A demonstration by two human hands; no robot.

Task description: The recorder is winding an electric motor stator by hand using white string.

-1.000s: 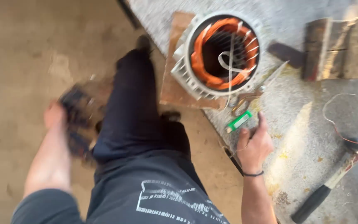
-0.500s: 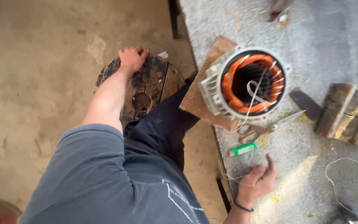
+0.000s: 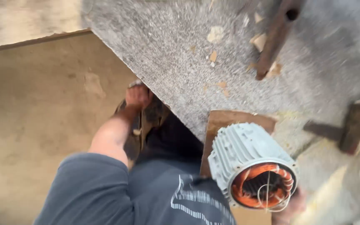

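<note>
My left hand [image 3: 138, 96] reaches down past the bench edge to a dark round object [image 3: 151, 118] on the floor and rests on its far rim; blur hides the fingers. A finned grey motor housing [image 3: 240, 152] with orange copper windings [image 3: 253, 193] lies on a wooden board [image 3: 230, 121] on the bench, its open end facing me. Thin wire loops hang across the opening. Only a sliver of my right hand [image 3: 291, 206] shows at the bottom edge, just right of the motor and partly behind it.
The grey speckled bench top [image 3: 180, 54] runs diagonally, strewn with wood chips. A rusty pipe [image 3: 276, 37] lies at the top right. A wooden block [image 3: 357, 125] sits at the right edge. Brown floor [image 3: 34, 116] spreads to the left.
The view has swung forward, so the motor now sits at the lower right. My left hand stays at the dark round object. My right hand has slid to the frame's bottom beside the motor.
</note>
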